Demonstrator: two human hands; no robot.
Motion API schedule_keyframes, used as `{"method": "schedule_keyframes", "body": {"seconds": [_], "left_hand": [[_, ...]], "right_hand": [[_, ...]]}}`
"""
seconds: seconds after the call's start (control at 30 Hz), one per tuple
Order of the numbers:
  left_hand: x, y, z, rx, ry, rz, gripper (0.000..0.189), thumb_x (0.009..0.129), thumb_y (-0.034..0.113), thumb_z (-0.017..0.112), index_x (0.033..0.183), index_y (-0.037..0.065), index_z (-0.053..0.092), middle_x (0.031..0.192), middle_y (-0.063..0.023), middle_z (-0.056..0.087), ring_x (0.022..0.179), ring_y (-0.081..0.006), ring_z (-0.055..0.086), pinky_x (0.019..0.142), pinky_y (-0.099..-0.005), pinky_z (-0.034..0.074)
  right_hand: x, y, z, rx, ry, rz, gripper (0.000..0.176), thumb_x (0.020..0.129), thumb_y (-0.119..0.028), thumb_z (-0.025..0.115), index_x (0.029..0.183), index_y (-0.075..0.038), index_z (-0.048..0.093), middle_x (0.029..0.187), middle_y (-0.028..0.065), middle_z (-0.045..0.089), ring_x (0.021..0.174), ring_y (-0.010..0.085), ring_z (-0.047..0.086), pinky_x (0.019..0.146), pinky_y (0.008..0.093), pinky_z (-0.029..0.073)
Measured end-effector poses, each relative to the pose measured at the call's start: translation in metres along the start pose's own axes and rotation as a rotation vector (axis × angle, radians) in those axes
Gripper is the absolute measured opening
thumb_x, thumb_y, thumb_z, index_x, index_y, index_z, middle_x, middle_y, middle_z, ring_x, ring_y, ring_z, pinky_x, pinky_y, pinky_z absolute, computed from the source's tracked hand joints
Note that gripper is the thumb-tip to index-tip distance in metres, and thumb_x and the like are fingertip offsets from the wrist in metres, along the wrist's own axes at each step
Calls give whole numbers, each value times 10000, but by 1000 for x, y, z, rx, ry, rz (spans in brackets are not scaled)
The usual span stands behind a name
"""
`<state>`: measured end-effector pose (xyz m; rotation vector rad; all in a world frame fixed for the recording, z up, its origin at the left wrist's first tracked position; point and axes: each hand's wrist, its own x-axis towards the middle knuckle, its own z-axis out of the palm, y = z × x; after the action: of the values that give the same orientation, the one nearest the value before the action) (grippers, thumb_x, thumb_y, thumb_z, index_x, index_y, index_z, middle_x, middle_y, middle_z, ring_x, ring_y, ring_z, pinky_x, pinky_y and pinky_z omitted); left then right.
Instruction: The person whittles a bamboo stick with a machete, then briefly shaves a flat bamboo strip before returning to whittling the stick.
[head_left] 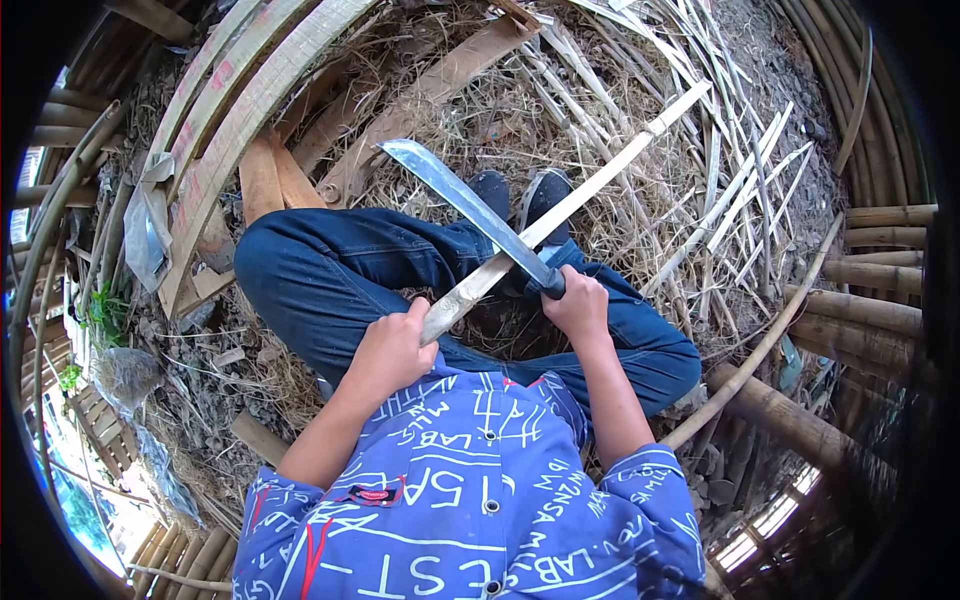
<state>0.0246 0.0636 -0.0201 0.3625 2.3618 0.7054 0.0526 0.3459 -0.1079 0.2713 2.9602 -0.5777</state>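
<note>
My left hand (400, 346) is wrapped round the near end of a long split bamboo strip (600, 184), which slants up and away to the right across my legs. A machete (455, 192) has its dark handle in my right hand (578, 304). Its blade points up and to the left and crosses over the strip a little beyond my hands. Whether the edge bites into the strip is too small to tell. Below the crossing are my bent legs in blue jeans (330, 270), with dark shoes (545, 192) just beyond.
Split bamboo slivers (735, 195) lie on the straw-covered ground at the right. Wide planks (235, 100) stand at the upper left, near a plastic bag (148, 235). Bamboo poles (860, 310) line the right side, and a thin curved pole (745, 370) runs close to my right knee.
</note>
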Motion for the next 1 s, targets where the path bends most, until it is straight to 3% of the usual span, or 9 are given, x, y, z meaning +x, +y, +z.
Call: {"method": "schedule_keyframes", "body": {"seconds": [1.0], "left_hand": [[-4, -2, 6, 78, 28, 4, 292, 744, 146, 657, 944, 29, 479, 714, -233, 651, 686, -415, 656, 643, -518, 527]], "right_hand": [[9, 25, -6, -107, -35, -25, 286, 645, -284, 774, 745, -91, 589, 700, 133, 669, 661, 340, 667, 609, 451, 524]]}}
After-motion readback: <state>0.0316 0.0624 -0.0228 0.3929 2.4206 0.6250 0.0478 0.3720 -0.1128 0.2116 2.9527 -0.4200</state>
